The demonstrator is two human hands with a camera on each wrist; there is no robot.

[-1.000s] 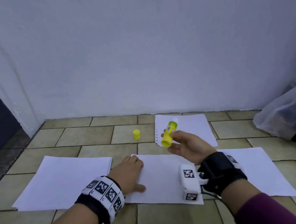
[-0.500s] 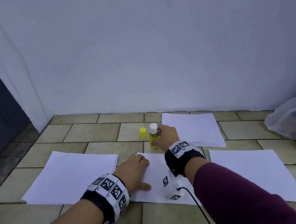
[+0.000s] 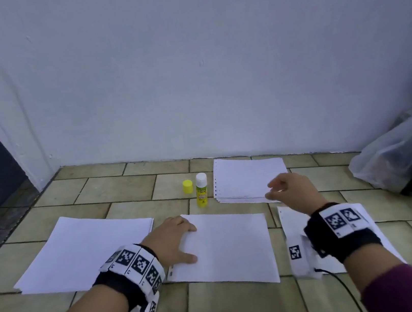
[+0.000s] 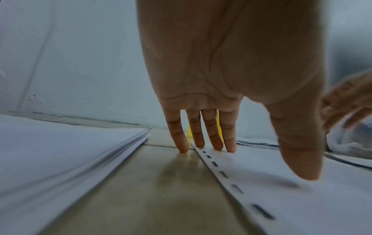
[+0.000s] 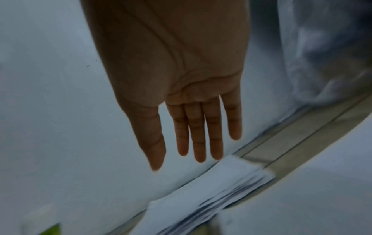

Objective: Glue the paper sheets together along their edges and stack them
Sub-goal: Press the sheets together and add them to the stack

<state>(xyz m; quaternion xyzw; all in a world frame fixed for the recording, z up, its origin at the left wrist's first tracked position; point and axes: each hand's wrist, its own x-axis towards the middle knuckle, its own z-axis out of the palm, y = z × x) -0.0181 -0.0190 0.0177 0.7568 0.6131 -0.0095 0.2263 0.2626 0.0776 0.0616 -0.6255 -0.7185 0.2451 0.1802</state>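
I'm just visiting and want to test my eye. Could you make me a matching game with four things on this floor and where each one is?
Things:
1. glue stick
2. yellow cap
3. left hand
4. plastic bag

Places:
A. far right, by the wall
B. standing upright, uncapped, between the cap and the far paper pile
C. pressing flat on the middle sheet
D. on a tile, just left of the glue stick

Pairs: 1-B, 2-D, 3-C, 4-A

glue stick [image 3: 201, 190] released — right hand [image 3: 294, 190] over stack [image 3: 249, 179]
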